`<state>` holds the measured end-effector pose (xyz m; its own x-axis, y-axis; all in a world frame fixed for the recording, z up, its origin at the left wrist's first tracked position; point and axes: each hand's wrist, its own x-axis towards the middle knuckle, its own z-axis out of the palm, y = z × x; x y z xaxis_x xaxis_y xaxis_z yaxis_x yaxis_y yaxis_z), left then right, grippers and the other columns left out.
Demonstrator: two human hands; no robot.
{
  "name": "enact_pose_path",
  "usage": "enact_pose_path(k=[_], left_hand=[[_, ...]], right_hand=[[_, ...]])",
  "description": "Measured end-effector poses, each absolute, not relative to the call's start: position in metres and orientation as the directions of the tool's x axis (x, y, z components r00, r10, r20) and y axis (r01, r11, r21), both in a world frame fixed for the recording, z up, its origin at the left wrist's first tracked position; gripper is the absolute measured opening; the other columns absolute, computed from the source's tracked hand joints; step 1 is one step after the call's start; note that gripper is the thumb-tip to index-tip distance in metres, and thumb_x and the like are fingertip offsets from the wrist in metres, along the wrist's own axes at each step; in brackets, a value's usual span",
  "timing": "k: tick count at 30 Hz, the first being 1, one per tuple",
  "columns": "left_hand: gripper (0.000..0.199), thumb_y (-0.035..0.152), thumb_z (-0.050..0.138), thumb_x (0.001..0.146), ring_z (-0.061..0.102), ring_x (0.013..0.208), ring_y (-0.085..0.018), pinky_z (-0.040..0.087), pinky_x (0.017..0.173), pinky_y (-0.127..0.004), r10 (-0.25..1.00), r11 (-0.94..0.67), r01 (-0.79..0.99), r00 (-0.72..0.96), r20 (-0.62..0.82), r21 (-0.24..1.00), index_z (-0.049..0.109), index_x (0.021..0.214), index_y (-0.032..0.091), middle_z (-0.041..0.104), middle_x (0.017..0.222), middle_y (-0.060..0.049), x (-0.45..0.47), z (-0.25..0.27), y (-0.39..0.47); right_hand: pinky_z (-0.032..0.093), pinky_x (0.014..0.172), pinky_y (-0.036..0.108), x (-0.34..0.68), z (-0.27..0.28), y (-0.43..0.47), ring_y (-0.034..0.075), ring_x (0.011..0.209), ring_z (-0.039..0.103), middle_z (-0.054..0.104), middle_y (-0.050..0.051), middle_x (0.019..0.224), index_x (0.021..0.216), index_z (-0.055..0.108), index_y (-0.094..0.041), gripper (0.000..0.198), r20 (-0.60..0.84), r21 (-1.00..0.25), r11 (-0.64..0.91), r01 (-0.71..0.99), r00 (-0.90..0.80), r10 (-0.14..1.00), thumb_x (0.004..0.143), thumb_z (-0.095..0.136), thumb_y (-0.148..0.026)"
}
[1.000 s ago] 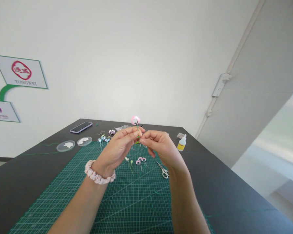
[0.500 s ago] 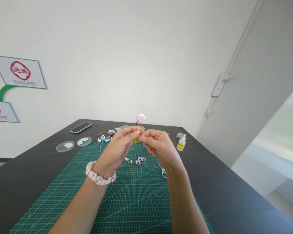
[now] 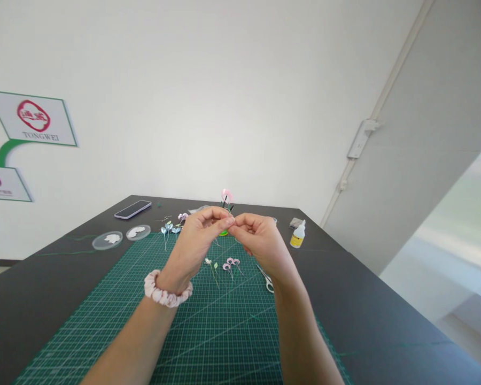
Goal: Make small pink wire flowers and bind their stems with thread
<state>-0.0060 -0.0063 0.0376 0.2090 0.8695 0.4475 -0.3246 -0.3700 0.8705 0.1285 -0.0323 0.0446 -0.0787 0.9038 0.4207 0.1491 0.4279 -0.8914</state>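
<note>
Over the green mat [image 3: 220, 326], the left hand [image 3: 194, 240] and right hand [image 3: 262, 240] are facing each other, fingertips touching, both pinching the pink flower [image 3: 226, 195] by its stem, the bloom just above them.

Between the forearms [image 3: 128, 342], a hand could pass low over the near mat [image 3: 208, 342]; another way runs along the table [image 3: 369, 299], right of the bottle [image 3: 298, 237]. Farther in, purple flowers [image 3: 227, 267], a white flower [image 3: 208, 261] and scissors [image 3: 269, 286] obstruct. Dishes [image 3: 100, 244] and phone [image 3: 133, 209] crowd far left; left hand [image 3: 202, 230] and right hand [image 3: 258, 233] bar the middle.
</note>
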Motion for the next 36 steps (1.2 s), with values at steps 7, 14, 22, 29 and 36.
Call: enact_pose_path(k=[7,14,22,29,36], left_hand=[[0.014,0.026,0.075,0.068,0.051,0.068,-0.015,0.041,0.069,-0.033,0.865,-0.391,-0.323,0.191,0.464,0.862,0.066,0.06,0.02,0.061,0.065,0.0,-0.007,0.037,-0.007],[0.015,0.027,0.074,0.07,0.049,0.069,-0.015,0.038,0.07,-0.033,0.856,-0.379,-0.322,0.234,0.461,0.868,0.066,0.059,0.02,0.059,0.064,0.0,-0.008,0.034,-0.003],[0.017,0.028,0.074,0.071,0.049,0.068,-0.015,0.037,0.071,-0.033,0.851,-0.349,-0.34,0.275,0.447,0.873,0.066,0.058,0.021,0.059,0.062,0.001,-0.01,0.032,-0.002],[0.019,0.029,0.073,0.07,0.047,0.068,-0.016,0.036,0.073,-0.033,0.852,-0.333,-0.336,0.292,0.434,0.881,0.065,0.056,0.021,0.057,0.061,0.001,-0.01,0.033,-0.002],[0.017,0.03,0.073,0.069,0.047,0.069,-0.016,0.036,0.073,-0.033,0.847,-0.317,-0.341,0.318,0.426,0.885,0.066,0.056,0.02,0.058,0.062,0.0,-0.011,0.034,-0.002]], right_hand=[[0.021,0.042,0.025,0.13,0.045,-0.033,0.006,0.043,0.031,0.042,-0.007,0.048,0.066,0.062,-0.018,0.014,0.443,-0.877,0.452,0.162,-0.089,0.892,0.075,0.064,-0.029],[0.026,0.041,0.025,0.138,0.044,-0.034,0.006,0.043,0.037,0.051,-0.004,0.056,0.069,0.065,-0.018,0.015,0.416,-0.88,0.434,0.195,-0.124,0.901,0.075,0.064,-0.032],[0.029,0.04,0.024,0.141,0.042,-0.032,0.006,0.042,0.039,0.053,-0.004,0.054,0.068,0.065,-0.019,0.015,0.42,-0.883,0.434,0.177,-0.11,0.901,0.073,0.065,-0.033],[0.029,0.041,0.025,0.142,0.042,-0.033,0.006,0.042,0.039,0.054,-0.004,0.056,0.068,0.064,-0.019,0.014,0.434,-0.879,0.449,0.162,-0.123,0.893,0.075,0.065,-0.031],[0.029,0.041,0.024,0.142,0.042,-0.032,0.006,0.042,0.039,0.054,-0.004,0.055,0.069,0.065,-0.019,0.016,0.428,-0.881,0.444,0.162,-0.124,0.895,0.074,0.066,-0.034]])
